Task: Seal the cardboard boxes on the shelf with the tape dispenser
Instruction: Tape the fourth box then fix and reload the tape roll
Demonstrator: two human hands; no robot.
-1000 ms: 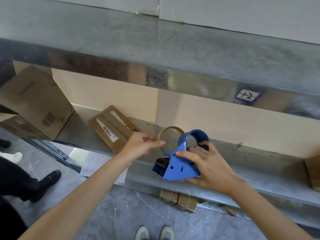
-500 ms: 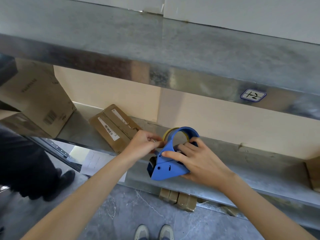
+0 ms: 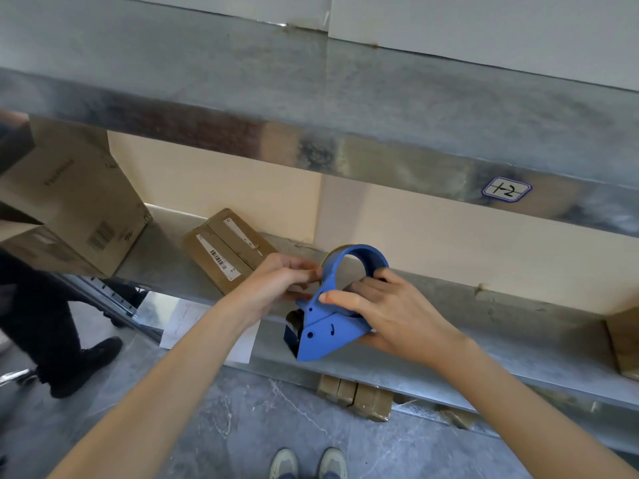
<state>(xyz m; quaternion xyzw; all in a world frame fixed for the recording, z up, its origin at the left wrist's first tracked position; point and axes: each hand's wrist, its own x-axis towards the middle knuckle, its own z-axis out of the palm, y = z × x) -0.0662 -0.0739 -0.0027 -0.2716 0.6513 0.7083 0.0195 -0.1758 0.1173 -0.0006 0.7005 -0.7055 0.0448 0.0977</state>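
Blue plastic tape dispenser [image 3: 325, 326], clamped in the right grip [image 3: 390, 316]: thumb laid along the near side plate, fingers curled over the back and into the hoop. Held in the air just in front of the lower metal shelf [image 3: 484, 326], hoop uppermost, dark nose end pointing down and to the left. Inside the hoop, a thin yellowish tape roll [image 3: 326, 262], only its left rim showing. Left grip [image 3: 276, 285] closed on that rim, fingertips pinched together hard against the dispenser's left edge. Dispenser between the two grips, forearms reaching in from the bottom corners.

On the shelf, just behind and left of the left grip, a flat cardboard box [image 3: 221, 257] lying at an angle, flaps meeting along a centre seam, white barcode labels on top. Tape on that seam or not: cannot tell. Further left, a large cardboard box [image 3: 76, 209], tilted. At the shelf's far right, the corner of another box [image 3: 626, 340], well apart from both grips. On the upper shelf's front lip, a handwritten label [image 3: 507, 189] reading 12.

Below, on the grey floor: a white paper sheet [image 3: 193, 323], small brown packages [image 3: 352, 395] under the shelf's edge, and another person's black shoe [image 3: 86, 368] at left.
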